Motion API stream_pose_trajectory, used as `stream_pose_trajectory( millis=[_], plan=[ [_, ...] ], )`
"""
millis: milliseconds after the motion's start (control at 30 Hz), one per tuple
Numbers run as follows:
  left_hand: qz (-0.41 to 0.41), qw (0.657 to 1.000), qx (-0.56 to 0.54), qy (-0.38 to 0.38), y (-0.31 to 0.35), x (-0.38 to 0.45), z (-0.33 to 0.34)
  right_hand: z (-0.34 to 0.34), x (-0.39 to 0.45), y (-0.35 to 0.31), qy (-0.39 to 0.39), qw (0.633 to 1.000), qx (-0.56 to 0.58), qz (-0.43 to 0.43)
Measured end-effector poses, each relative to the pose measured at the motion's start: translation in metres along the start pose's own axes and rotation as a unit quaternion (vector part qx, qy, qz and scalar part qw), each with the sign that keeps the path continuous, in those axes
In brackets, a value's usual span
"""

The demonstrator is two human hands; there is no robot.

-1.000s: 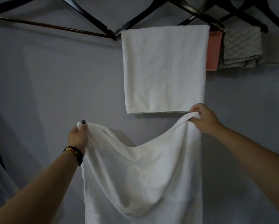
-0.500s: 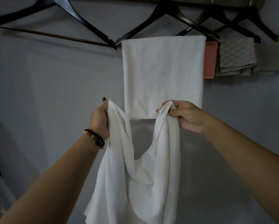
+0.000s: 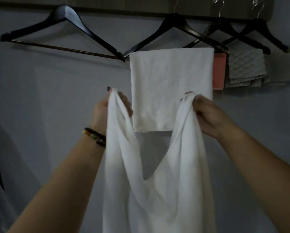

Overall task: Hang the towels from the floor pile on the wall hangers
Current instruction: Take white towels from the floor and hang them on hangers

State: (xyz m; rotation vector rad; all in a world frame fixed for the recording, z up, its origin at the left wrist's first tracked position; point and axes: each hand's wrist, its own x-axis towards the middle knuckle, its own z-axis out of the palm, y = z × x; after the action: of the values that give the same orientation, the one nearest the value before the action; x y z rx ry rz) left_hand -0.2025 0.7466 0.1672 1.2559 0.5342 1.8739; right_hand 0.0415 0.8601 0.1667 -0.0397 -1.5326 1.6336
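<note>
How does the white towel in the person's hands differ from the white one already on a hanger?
The held towel sags in loose folds, gripped by the left hand and right hand; the hung towel lies flat, folded over a hanger bar. The held one is lower and nearer. Both are white.

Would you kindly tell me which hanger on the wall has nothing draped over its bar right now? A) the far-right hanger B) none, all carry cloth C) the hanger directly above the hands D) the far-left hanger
D: the far-left hanger shows a bare bar, while the next one carries a hung white towel and those to the right carry pink and grey cloths.
</note>
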Motion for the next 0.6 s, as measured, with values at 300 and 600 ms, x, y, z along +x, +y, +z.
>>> stream_pose_trajectory(
  millis=[300, 600],
  plan=[
    [-0.015, 0.981, 0.148, -0.123, -0.044, -0.063, 0.056, 0.042, -0.042, 0.025, -0.142, 0.984, -0.105, -0.03],
    [-0.007, 0.991, 0.136, -0.002, -0.09, -0.118, 0.038, 0.036, -0.085, 0.068, -0.065, 0.992, -0.112, -0.008]
  ],
)
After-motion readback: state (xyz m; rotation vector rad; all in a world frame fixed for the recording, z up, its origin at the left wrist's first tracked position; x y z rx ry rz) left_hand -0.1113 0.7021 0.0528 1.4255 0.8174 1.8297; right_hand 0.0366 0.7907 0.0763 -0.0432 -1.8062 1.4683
